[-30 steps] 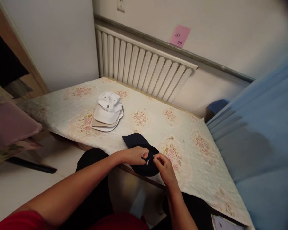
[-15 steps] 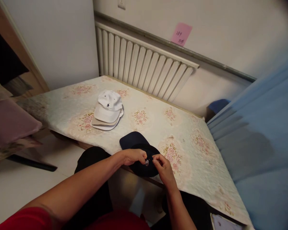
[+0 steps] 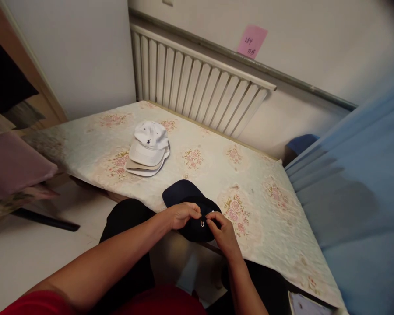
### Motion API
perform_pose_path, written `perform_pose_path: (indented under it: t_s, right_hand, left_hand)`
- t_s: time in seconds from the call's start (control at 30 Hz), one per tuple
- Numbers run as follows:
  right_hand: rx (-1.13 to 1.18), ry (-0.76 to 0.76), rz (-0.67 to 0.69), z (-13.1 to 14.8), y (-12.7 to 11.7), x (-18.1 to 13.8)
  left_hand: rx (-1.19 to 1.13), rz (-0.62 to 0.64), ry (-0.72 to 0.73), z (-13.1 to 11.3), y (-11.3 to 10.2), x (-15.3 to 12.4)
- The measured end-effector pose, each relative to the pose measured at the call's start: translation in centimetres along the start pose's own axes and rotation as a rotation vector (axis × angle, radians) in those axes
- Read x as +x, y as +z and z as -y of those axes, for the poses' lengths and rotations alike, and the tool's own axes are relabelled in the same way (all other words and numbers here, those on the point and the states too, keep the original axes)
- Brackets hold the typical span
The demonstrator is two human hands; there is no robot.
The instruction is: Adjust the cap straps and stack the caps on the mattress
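"What's on the left?"

"A stack of pale caps, toward eleven o'clock from the dark cap, which sits at the near edge of the floral cover."

"How will that dark one handle?"

"Light and soft, I'd judge, with a stiffer brim. Best held by the back band, beside the metal buckle. The left hand pinches it there; the right hand pinches the band's other side."

"Pointing where?"

"Brim toward half past ten, long axis running to half past four."

One camera, worn on the head, looks from near, forward and down across the floral cover to the radiator.
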State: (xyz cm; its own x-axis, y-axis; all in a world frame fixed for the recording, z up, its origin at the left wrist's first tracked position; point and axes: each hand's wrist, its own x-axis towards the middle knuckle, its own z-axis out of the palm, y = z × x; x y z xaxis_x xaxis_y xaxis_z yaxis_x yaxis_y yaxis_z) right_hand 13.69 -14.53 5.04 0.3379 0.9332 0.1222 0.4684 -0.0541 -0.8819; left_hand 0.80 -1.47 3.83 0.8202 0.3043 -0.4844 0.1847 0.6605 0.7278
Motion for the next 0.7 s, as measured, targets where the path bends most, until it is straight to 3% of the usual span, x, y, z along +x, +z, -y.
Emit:
perform_pose_path:
  t_s: [0.7]
  right_hand:
    - [-0.105, -0.117, -0.024, 0.52, 0.27, 0.59]
  left_hand:
    - [-0.015, -0.062, 0.065, 0.12, 0.27, -0.32]
